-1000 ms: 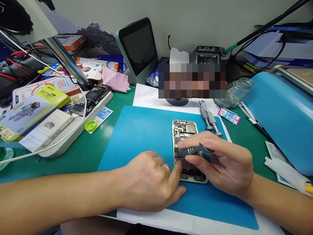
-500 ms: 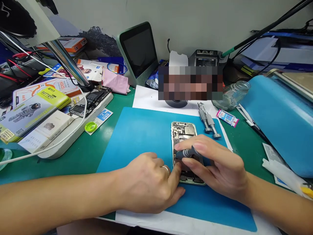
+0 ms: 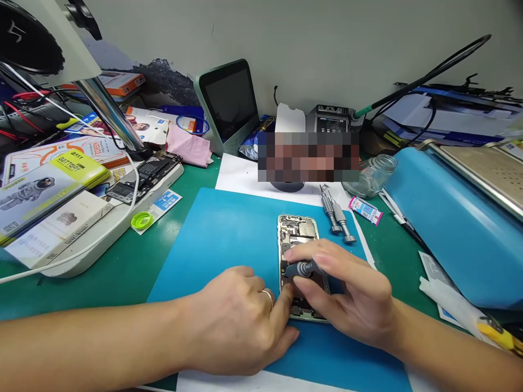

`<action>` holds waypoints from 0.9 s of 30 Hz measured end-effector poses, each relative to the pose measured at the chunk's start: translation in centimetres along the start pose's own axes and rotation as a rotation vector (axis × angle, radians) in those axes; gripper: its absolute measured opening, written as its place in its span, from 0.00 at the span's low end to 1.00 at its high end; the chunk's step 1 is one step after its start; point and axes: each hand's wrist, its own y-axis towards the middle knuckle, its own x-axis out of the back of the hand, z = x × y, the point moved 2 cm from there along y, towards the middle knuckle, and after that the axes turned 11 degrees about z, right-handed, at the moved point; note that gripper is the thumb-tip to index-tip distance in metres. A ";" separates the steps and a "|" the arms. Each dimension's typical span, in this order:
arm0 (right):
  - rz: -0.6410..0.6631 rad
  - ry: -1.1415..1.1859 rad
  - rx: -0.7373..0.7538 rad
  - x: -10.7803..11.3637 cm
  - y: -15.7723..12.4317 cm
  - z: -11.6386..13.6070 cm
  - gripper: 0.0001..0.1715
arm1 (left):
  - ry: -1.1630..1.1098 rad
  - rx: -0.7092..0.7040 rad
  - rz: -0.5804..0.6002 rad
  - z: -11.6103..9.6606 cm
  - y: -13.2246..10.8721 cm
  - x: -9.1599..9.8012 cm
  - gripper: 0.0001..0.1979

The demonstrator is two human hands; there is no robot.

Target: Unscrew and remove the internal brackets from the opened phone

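An opened smartphone (image 3: 303,228) lies on the blue mat (image 3: 229,234), its internal boards and metal parts showing. My left hand (image 3: 241,318) is beside its lower left edge, mostly curled, with the index fingertip pressed on the phone and the thumb by its lower edge. A ring sits on one finger. My right hand (image 3: 353,288) reaches over the phone from the right and pinches a small dark screwdriver (image 3: 301,269) between thumb and fingers. The screwdriver leans over the phone's left side; its tip is hard to make out. My hands cover much of the phone's lower half.
Two grey screwdrivers (image 3: 338,218) lie at the mat's upper right, near a glass jar (image 3: 378,171). Behind stands a screen device (image 3: 229,103). On the left are battery boxes (image 3: 53,179), another opened phone (image 3: 143,177) and a lamp pole (image 3: 110,114). A blue padded item (image 3: 445,228) lies right.
The whole view has shifted, so everything sits slightly lower and further left. Both hands keep nearly the same places on the phone, and the screwdriver stays in my right hand.
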 end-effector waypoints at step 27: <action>-0.035 -0.070 -0.033 -0.1 0.4 -0.3 0.37 | -0.010 0.006 0.007 0.0 0.0 -0.1 0.15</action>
